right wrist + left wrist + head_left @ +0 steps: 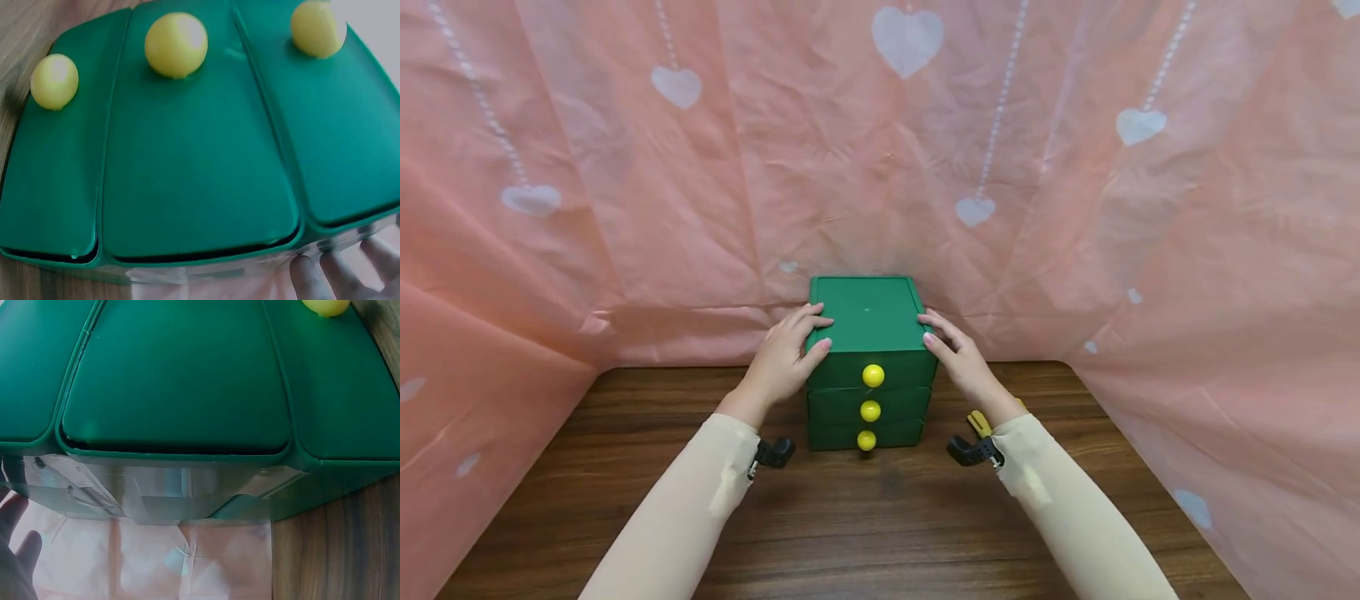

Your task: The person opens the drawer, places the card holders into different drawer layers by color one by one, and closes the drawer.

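Note:
A green three-drawer box (867, 310) with round yellow knobs (873, 376) stands on the wooden table, its drawers closed. My left hand (786, 350) touches the upper left edge, with fingers and thumb extended over the top. At the upper right edge rests my right hand (961, 354), its fingers fairly straight. Fingers of the left hand (17, 556) show beside the box's side wall in the left wrist view. In the right wrist view, the right hand's fingers (334, 278) lie along the other side wall, below the drawer fronts (194, 169).
A yellow object (980, 423), partly hidden by the right wrist, lies on the wooden table (880, 525) right of the box. Pink cloth (850, 167) with white hearts hangs behind and on both sides. Black wrist cameras (775, 452) jut inward from both sleeves.

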### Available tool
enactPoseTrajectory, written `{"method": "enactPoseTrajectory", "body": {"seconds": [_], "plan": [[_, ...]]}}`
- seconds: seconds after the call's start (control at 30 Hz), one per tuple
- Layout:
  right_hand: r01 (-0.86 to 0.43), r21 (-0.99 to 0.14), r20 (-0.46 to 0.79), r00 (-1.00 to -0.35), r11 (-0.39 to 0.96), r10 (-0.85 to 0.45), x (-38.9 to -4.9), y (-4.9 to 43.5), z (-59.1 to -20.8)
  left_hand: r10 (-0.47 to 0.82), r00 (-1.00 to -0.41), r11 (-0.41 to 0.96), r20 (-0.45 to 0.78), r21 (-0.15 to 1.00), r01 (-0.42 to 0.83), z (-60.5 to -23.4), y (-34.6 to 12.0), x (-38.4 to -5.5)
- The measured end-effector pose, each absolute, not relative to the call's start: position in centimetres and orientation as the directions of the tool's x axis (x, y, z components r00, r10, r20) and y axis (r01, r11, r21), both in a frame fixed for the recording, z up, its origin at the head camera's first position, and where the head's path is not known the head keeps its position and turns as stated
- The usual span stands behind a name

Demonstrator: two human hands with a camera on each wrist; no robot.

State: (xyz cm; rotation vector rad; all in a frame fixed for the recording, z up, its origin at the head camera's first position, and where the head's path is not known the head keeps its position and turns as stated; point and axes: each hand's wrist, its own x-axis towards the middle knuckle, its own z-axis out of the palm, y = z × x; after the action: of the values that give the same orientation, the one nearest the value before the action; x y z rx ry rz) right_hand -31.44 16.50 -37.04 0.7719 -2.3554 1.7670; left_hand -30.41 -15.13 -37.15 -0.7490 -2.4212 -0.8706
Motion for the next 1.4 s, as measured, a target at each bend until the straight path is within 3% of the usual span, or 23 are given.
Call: {"method": "enactPoseTrajectory", "body": {"seconds": [0.43,0.77,0.9,1.2,1.4], "plan": [[-0.513,-0.806,0.471,-0.858,0.296,-0.205,-27.9,16.7,-36.7,0.329,-0.751,0.654,0.572,0.436,0.618,-37.2,-14.9,-30.0],[-0.659,-0.641,0.698,-0.714,0.393,-0.057,-22.7,14.1,-36.8,0.321,-0.758,0.663,0.567,0.437,0.608,-37.0,-15.2,-29.7],[-0.677,-0.624,0.711,-0.699,0.390,-0.076,-22.1,13.4,-38.4,0.330,-0.753,0.659,0.569,0.433,0.615,-37.0,-15.3,-29.8],[-0.696,-0.627,0.694,-0.703,0.350,-0.154,-24.1,13.4,-43.8,0.327,-0.752,0.654,0.571,0.438,0.617,-37.2,-15.1,-30.2],[-0.720,-0.549,0.673,-0.682,0.423,-0.287,-24.7,13.5,-45.2,0.322,-0.755,0.654,0.571,0.442,0.614,-37.2,-14.9,-30.3]]}}
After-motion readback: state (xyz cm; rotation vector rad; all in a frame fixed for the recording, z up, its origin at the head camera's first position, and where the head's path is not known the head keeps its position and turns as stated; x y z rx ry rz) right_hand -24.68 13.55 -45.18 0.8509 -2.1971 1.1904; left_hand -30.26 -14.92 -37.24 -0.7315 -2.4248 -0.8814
